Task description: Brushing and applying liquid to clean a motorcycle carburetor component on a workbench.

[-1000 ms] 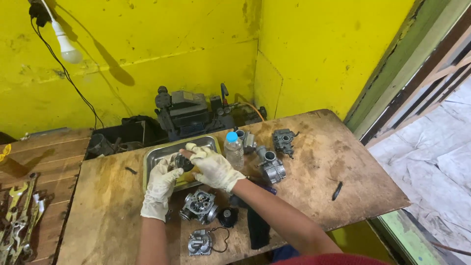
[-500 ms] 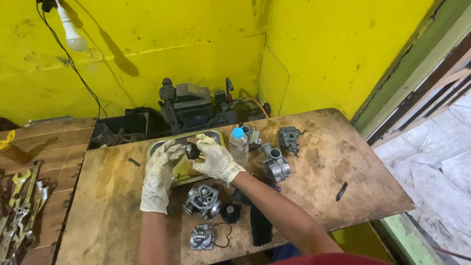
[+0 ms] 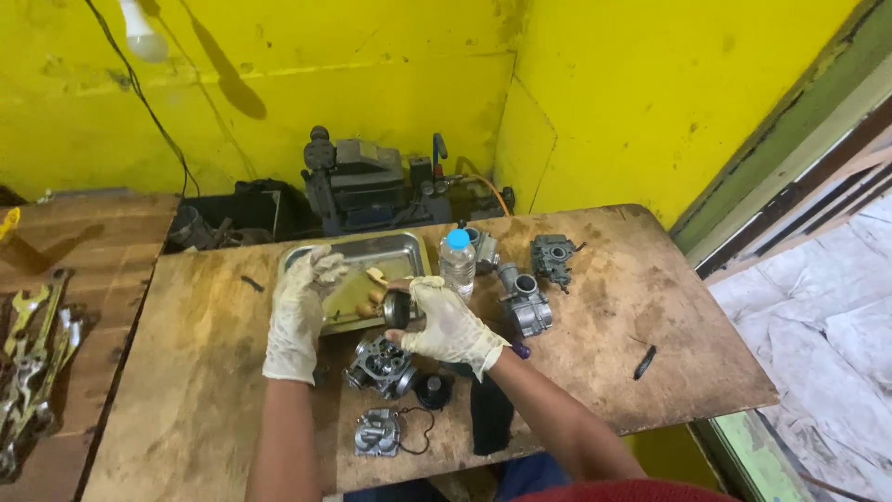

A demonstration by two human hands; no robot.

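Holding small round metal part (image 3: 398, 309) in right hand (image 3: 446, 321) grip over steel tray (image 3: 409, 249); left hand (image 3: 302, 302) open-fingered, empty. Best kept above tray, catching drips.

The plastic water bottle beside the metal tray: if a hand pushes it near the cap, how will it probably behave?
The water bottle stands upright, tall and narrow, so a high push would likely tip it. It looks like thin clear plastic, probably light and yielding when squeezed. Once down, its round body may roll toward the metal tray.
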